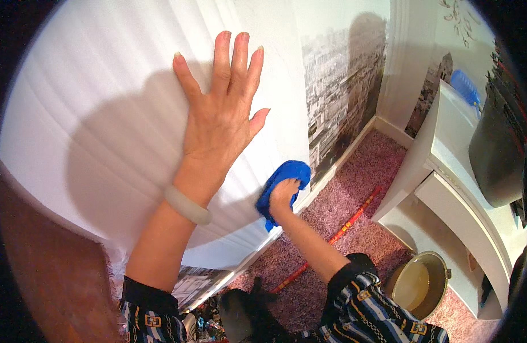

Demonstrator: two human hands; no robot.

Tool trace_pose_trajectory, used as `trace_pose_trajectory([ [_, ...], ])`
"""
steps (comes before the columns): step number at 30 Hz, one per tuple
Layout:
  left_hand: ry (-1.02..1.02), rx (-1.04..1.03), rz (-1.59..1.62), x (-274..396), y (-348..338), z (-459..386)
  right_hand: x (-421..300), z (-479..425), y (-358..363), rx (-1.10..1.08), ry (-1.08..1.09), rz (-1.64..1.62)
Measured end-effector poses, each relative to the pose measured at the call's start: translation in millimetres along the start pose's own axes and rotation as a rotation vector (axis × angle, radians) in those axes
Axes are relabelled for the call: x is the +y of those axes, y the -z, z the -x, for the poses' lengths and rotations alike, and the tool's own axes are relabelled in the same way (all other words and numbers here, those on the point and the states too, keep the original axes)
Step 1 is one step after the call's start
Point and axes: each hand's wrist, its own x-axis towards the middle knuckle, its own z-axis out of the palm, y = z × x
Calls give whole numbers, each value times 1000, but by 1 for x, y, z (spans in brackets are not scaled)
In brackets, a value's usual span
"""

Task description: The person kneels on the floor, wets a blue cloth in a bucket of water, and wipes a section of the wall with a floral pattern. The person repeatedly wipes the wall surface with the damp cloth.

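Observation:
My left hand [218, 111] lies flat against a large white ribbed panel [117, 55], fingers spread and holding nothing. A pale bangle [187, 206] circles that wrist. Lower and to the right, my right hand [284, 195] presses a bunched blue cloth [295, 171] against the panel near its edge. The fingers of that hand are partly hidden in the cloth. My head and arm cast a broad shadow over the white surface.
A metal bucket [440, 268] of cloudy liquid stands on the pink carpet [362, 158]. A red stick [353, 218] lies there too. At right is a white desk [456, 113] with a dark grey container [495, 158] and a blue brush [465, 85]. A cityscape mural [336, 81] covers the wall.

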Motion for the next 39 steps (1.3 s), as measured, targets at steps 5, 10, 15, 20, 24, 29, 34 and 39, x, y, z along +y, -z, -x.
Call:
trace_pose_trajectory([
  [5, -28, 1, 106, 3, -4, 4, -122, 52, 54, -218, 710, -69],
  [10, -62, -50, 109, -1, 3, 2, -122, -21, 44, -67, 667, -13],
  [15, -82, -9, 124, 6, 1, -2, -3, -89, 24, -28, 149, 340],
  [20, -70, -48, 118, 2, 4, 3, 26, 31, 9, -400, -176, -491],
  [24, -81, -57, 146, 5, 2, 1, -31, 77, 50, -776, 426, -708],
  [29, -64, -75, 125, -1, 5, 6, -99, -7, 63, -115, 941, 20],
  [34, -83, 6, 164, 8, 7, -8, 46, -94, 28, 28, -97, -452],
  [39, -105, -19, 132, 7, 6, -5, 78, 6, 3, -519, -866, -909],
])
